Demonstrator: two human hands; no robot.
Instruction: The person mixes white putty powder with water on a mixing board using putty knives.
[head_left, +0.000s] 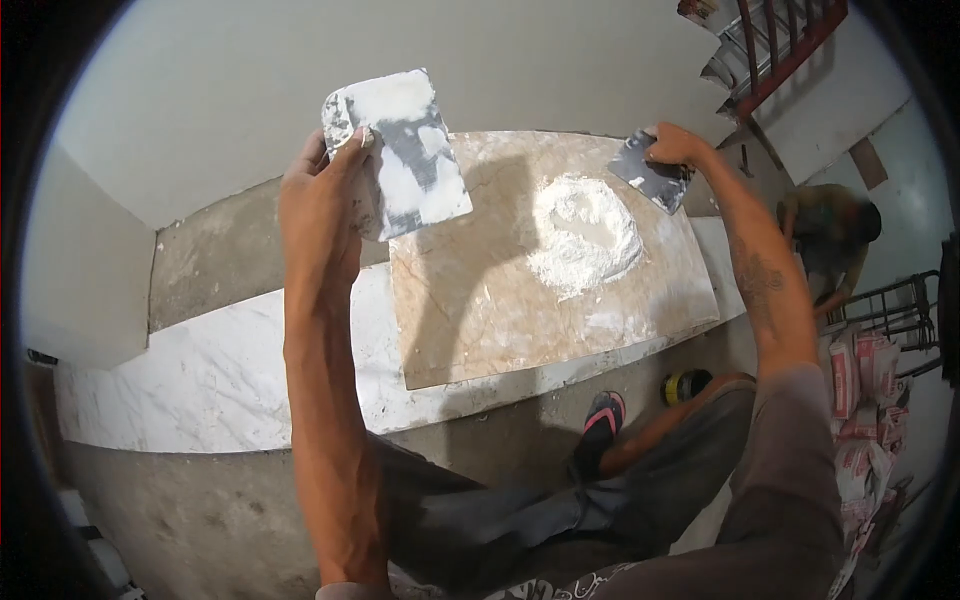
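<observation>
Your left forearm [325,400] comes nearest the lens, running up to your left hand [318,195]; its fingers are clamped on a broad plate [425,165], thumb on the near face and the rest out of sight behind; judged purpose of the thumb: to pin a thin sheet by one side, leaving most of the face free for its load.

Position, taken from the white powder [610,262]: plate at ten o'clock, raised; your right hand [678,146] between one and two, fingers closed on the upper part of a small dark spreader [645,178], lower edge free, presumably so that edge can do the work.

Powder lies on the worktop [480,340], heaped as a rough ring about a shallow hollow; the wall probably serves to contain something poured in.

Materials: plate flat, its rounded corner crusted, white paste smeared unevenly over grey; spreader thin, straight-edged, lightly dusted; powder fine and matt, crumbly at its rim; worktop a tan, veined slab laid over a white, grey-veined strip [200,390]; your sandal [606,412] at six o'clock, dark with pink straps.
</observation>
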